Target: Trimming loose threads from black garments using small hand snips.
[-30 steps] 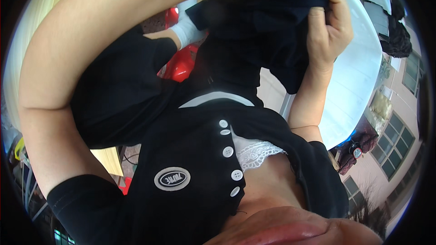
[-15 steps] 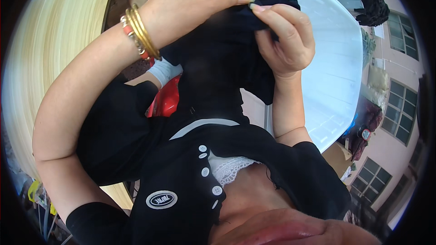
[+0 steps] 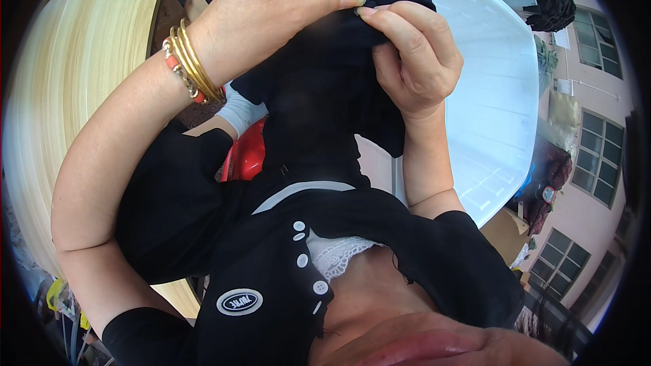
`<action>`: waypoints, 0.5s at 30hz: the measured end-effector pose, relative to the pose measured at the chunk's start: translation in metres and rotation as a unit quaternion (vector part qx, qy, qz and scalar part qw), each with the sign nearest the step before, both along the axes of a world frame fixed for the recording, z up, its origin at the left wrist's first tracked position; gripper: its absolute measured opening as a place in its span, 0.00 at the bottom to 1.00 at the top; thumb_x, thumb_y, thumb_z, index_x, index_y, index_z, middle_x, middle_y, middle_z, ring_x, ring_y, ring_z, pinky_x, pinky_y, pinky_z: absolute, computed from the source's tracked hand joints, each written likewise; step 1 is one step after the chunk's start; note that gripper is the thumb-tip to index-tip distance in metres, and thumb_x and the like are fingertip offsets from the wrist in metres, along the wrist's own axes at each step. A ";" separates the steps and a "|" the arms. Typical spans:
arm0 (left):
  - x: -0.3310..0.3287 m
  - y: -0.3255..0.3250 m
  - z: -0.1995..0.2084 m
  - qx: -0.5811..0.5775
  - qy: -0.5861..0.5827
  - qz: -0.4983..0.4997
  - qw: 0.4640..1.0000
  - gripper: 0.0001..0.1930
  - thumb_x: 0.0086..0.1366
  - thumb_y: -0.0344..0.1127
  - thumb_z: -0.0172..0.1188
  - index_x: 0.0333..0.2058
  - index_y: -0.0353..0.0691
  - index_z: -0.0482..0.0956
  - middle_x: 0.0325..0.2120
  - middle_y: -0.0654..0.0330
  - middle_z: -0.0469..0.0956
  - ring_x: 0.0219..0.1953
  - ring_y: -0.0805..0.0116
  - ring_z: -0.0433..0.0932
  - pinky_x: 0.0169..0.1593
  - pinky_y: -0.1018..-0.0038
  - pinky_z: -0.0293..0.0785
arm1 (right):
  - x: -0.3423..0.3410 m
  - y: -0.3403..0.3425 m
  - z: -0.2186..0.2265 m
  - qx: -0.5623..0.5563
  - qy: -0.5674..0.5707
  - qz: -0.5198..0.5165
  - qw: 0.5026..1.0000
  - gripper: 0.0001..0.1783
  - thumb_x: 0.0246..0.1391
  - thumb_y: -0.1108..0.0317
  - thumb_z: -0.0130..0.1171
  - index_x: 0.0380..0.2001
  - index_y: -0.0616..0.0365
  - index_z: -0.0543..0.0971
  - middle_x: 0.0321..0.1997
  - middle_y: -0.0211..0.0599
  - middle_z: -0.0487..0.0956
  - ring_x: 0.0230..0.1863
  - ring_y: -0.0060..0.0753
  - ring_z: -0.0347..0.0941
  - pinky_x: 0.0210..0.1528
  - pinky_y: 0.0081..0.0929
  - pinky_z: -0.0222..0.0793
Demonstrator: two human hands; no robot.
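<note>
A dark navy piece of cloth [image 3: 329, 61] hangs over my lap, bunched at its far end. My left hand [image 3: 281, 10], with gold bangles [image 3: 188, 61] at its wrist, pinches the cloth between thumb and fingers. Right beside it, my right hand [image 3: 424, 54] grips the same cloth, its other fingers curled. Both sets of fingertips almost meet at one small spot on the fabric. Whether something tiny sits between them is too small to tell.
On the left curves a wood-grain tabletop [image 3: 81, 61]. A glossy white surface [image 3: 498, 95] with a rounded edge lies to the right. Below the cloth are a red object [image 3: 247, 152] and a white sock [image 3: 241, 112]. Black cloth [image 3: 553, 0] is heaped at far right.
Both hands have shifted slightly left together with the cloth, still pinching it. The view has moved a little too.
</note>
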State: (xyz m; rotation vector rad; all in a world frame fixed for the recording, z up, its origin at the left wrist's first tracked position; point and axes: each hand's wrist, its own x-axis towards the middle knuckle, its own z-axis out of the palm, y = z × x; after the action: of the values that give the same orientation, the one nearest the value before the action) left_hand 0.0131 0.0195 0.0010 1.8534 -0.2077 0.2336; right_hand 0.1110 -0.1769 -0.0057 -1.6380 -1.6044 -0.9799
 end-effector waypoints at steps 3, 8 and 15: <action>0.000 0.002 -0.001 -0.032 0.006 -0.010 0.999 0.12 0.68 0.38 0.58 0.43 0.35 0.80 0.32 0.67 0.78 0.36 0.82 0.75 0.41 0.85 0.70 | -0.008 -0.001 0.009 -0.028 -0.024 -0.036 0.999 0.16 0.33 0.78 0.66 0.31 0.49 0.85 0.31 0.25 0.80 0.31 0.23 0.76 0.28 0.18 0.69; 0.000 0.007 0.001 -0.038 0.019 -0.004 0.999 0.12 0.69 0.38 0.58 0.42 0.36 0.80 0.31 0.70 0.76 0.35 0.84 0.72 0.39 0.85 0.68 | -0.015 0.002 0.017 -0.043 -0.061 -0.037 0.997 0.12 0.35 0.75 0.65 0.28 0.47 0.83 0.35 0.23 0.83 0.34 0.24 0.78 0.36 0.19 0.64; -0.001 -0.005 -0.002 0.026 -0.010 0.045 0.999 0.11 0.67 0.37 0.58 0.40 0.37 0.82 0.26 0.64 0.79 0.27 0.79 0.75 0.30 0.79 0.72 | -0.013 -0.002 0.004 -0.085 0.081 -0.030 0.993 0.25 0.32 0.84 0.55 0.38 0.54 0.82 0.38 0.35 0.83 0.40 0.35 0.80 0.38 0.28 0.69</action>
State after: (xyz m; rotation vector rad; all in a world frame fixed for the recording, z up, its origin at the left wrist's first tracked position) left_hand 0.0126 0.0146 -0.0011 1.9137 -0.1465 0.3119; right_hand 0.0980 -0.1790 -0.0019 -1.8404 -1.5724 -0.7335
